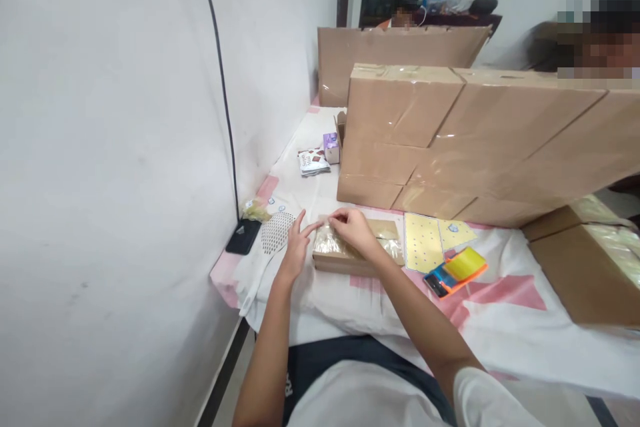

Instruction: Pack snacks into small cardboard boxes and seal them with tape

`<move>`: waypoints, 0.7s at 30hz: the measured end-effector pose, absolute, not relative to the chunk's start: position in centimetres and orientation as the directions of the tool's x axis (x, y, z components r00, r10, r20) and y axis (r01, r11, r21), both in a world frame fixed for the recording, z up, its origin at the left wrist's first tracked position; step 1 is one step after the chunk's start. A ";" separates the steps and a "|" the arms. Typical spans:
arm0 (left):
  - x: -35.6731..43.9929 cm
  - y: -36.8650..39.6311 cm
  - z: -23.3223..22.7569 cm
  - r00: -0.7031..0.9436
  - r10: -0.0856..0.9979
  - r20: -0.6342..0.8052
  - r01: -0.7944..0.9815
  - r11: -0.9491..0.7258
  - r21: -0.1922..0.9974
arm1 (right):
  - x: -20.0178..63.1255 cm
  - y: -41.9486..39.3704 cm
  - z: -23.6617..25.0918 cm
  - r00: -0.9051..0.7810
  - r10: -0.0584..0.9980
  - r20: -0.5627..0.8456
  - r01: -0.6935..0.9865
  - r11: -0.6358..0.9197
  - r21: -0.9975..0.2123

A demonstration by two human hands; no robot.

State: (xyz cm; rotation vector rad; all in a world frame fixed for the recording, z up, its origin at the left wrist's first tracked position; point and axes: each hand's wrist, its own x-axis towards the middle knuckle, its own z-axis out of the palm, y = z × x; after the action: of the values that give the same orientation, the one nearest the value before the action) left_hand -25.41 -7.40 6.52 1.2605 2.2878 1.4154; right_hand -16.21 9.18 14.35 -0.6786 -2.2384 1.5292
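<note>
A small flat cardboard box (345,263), its top covered with shiny clear plastic or tape, lies on the cloth-covered table in front of me. My left hand (297,250) is at the box's left end, fingers apart, its index finger reaching toward my right fingertips. Over the top of the box, my right hand (354,230) has thumb and fingers pinched together near the far left corner. Whatever is in that pinch, if anything, is too small to make out. My right hand and forearm hide part of the box top.
Tall cardboard panels (400,113) stand behind the box. Left are a black phone (243,236) and a perforated white piece (277,232); beyond lie a white packet (313,161) and a purple box (331,147). Right are an orange-and-yellow item (457,271) and a larger carton (585,267). People sit beyond.
</note>
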 end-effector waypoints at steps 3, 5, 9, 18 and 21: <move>-24.1 -7.6 6.9 -0.648 0.638 0.416 0.644 0.168 0.746 | -16.1 9.4 13.7 -0.812 0.583 0.039 0.230 0.379 -0.896; -22.9 -7.5 7.3 -0.609 0.605 0.513 0.733 0.181 0.656 | -15.9 9.3 13.7 -0.813 0.580 0.054 0.232 0.407 -0.884; -21.3 -7.2 7.6 -0.526 0.596 0.607 0.829 0.199 0.522 | -15.7 9.2 13.7 -0.823 0.556 0.121 0.150 0.416 -0.897; -20.7 -6.7 9.4 -0.479 0.516 0.710 0.868 0.157 0.472 | -14.9 9.0 13.8 -0.806 0.550 0.217 -0.069 0.276 -0.959; -20.2 -7.0 10.2 -0.404 0.478 0.780 0.912 0.145 0.383 | -15.0 9.3 13.7 -0.787 0.580 0.211 -0.131 0.177 -0.975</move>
State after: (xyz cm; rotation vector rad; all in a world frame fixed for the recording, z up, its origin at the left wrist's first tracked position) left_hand -20.16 -6.95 10.23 1.8290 2.6879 1.6438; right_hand -14.98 9.30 13.67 -0.4215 -1.9031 1.6619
